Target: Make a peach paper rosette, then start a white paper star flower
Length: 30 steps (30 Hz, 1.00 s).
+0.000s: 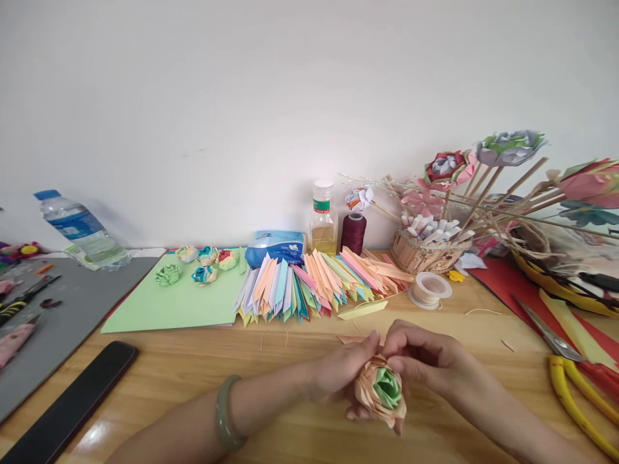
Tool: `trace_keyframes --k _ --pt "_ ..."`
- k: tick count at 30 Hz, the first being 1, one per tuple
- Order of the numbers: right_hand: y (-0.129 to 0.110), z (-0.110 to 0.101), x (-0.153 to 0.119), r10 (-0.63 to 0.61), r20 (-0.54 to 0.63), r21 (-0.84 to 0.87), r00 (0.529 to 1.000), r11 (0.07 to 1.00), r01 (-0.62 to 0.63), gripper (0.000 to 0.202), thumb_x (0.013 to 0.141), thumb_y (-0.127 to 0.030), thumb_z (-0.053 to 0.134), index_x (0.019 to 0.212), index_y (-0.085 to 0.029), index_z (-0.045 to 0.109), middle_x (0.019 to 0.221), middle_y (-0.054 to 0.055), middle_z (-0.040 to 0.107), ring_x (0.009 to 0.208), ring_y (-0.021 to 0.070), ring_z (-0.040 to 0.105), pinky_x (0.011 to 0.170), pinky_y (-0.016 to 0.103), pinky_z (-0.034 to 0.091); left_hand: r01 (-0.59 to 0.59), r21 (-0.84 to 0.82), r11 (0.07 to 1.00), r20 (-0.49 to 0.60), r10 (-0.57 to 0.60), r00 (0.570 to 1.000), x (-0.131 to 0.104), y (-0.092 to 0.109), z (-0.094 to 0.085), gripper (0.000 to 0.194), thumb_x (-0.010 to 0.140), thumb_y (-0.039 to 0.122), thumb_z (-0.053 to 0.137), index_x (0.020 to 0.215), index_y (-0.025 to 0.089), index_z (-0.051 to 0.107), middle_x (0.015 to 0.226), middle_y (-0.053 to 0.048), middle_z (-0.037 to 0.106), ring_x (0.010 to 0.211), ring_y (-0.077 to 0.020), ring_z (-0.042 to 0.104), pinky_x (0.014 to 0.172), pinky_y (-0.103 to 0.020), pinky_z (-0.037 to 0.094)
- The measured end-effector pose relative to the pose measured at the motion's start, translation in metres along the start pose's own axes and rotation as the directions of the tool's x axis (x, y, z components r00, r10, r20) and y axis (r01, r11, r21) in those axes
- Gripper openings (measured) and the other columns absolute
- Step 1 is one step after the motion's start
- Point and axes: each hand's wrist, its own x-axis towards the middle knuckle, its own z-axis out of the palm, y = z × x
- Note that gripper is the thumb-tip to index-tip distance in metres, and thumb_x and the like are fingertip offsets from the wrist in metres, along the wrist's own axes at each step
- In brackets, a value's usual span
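A paper flower point(382, 390) with peach outer petals and a green centre is held above the wooden table. My left hand point(341, 374) wraps round its left side and underside, the thumb lying along the top edge. My right hand point(428, 357) pinches a petal at the flower's upper right, thumb and index finger close together. A strip of peach paper point(351, 339) shows just behind my left thumb. Beyond my hands lies a long row of folded paper pieces point(290, 290) in many colours. A spool of pale thread point(429, 291) stands at that row's right end.
Several small paper flowers point(204, 275) lie on green paper point(169, 312) at the left. A black phone point(72, 403) rests at the front left. Yellow-handled scissors point(565, 380) lie at the right. Behind are a tissue pack point(275, 246), a glue bottle point(323, 222) and a dark red thread cone point(353, 233).
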Motion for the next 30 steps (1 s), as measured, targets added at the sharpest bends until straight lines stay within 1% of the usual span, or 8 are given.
trace_keyframes --k 3,6,11,14,18,25,28,30 --pt "-0.002 -0.006 -0.004 -0.112 -0.101 -0.129 0.989 0.987 0.099 0.021 0.075 -0.040 0.060 0.075 -0.019 0.056 0.070 -0.003 0.050 0.059 0.0104 0.051 0.054 0.023 0.044 0.020 -0.089 0.996 0.032 -0.017 0.999 0.000 0.001 0.002 0.073 0.076 0.069 0.004 0.076 0.014 0.051 0.047 -0.004 0.057 0.022 -0.0084 0.034 0.022 -0.020 0.019" --pt "-0.008 -0.006 -0.009 -0.200 -0.044 -0.310 0.979 0.934 0.177 0.019 0.071 -0.038 0.065 0.076 -0.020 0.058 0.072 -0.002 0.053 0.061 0.0112 0.050 0.054 0.023 0.043 0.025 -0.126 0.992 0.056 -0.018 0.998 0.000 0.002 0.003 0.072 0.075 0.070 0.002 0.071 0.015 0.048 0.046 -0.005 0.058 0.020 -0.0080 0.032 0.022 -0.021 0.018" --pt "-0.015 0.005 -0.011 -0.193 0.058 -0.470 0.979 0.861 0.197 0.026 0.071 -0.024 0.065 0.096 -0.023 0.058 0.086 0.001 0.058 0.079 0.0149 0.056 0.067 0.026 0.048 -0.003 -0.092 0.996 0.074 0.010 0.997 -0.003 0.006 0.003 0.072 0.075 0.070 0.003 0.075 0.015 0.050 0.039 0.001 0.050 0.018 -0.0087 0.029 0.021 -0.021 0.015" --pt "-0.016 0.012 -0.010 -0.171 0.103 -0.499 0.980 0.843 0.200 0.018 0.073 -0.014 0.060 0.088 -0.022 0.060 0.084 0.001 0.058 0.077 0.0137 0.056 0.066 0.024 0.048 -0.002 -0.085 0.996 0.078 0.009 0.997 -0.003 0.006 0.004 0.073 0.075 0.070 0.002 0.068 0.016 0.050 0.035 0.002 0.044 0.017 -0.0086 0.027 0.022 -0.022 0.013" --pt "-0.015 0.017 -0.009 -0.165 0.110 -0.531 0.980 0.824 0.199 0.017 0.073 -0.007 0.057 0.082 -0.021 0.061 0.082 0.001 0.059 0.074 0.0125 0.055 0.064 0.023 0.047 0.028 -0.059 0.998 0.070 -0.024 0.997 -0.002 0.003 0.003 0.076 0.076 0.067 -0.004 0.069 0.015 0.051 0.036 0.002 0.045 0.017 -0.0084 0.026 0.021 -0.023 0.012" --pt "-0.009 0.018 -0.007 -0.167 0.076 -0.513 0.983 0.839 0.182 0.008 0.074 -0.013 0.058 0.074 -0.020 0.061 0.077 0.001 0.058 0.070 0.0125 0.054 0.061 0.023 0.045 0.046 -0.011 0.999 -0.080 -0.047 0.996 -0.001 -0.001 0.003 0.069 0.076 0.070 0.009 0.068 0.015 0.049 0.041 0.002 0.047 0.024 -0.0072 0.032 0.026 -0.021 0.015" --pt "-0.009 0.016 -0.007 -0.149 0.065 -0.463 0.987 0.871 0.162 0.002 0.076 -0.019 0.059 0.074 -0.020 0.059 0.080 0.002 0.058 0.073 0.0138 0.055 0.063 0.025 0.046 -0.015 -0.038 0.999 -0.164 0.008 0.986 -0.001 0.001 0.006 0.064 0.073 0.072 0.023 0.068 0.014 0.050 0.044 0.003 0.047 0.026 -0.0065 0.033 0.028 -0.020 0.017" --pt "-0.008 0.015 -0.008 -0.179 0.034 -0.468 0.983 0.866 0.174 0.010 0.073 -0.024 0.063 0.081 -0.021 0.057 0.083 0.002 0.056 0.074 0.0147 0.054 0.065 0.026 0.047 -0.078 -0.044 0.996 -0.224 0.066 0.972 0.000 0.001 0.007 0.063 0.070 0.073 0.031 0.072 0.013 0.052 0.047 0.003 0.048 0.027 -0.0064 0.034 0.028 -0.020 0.017"
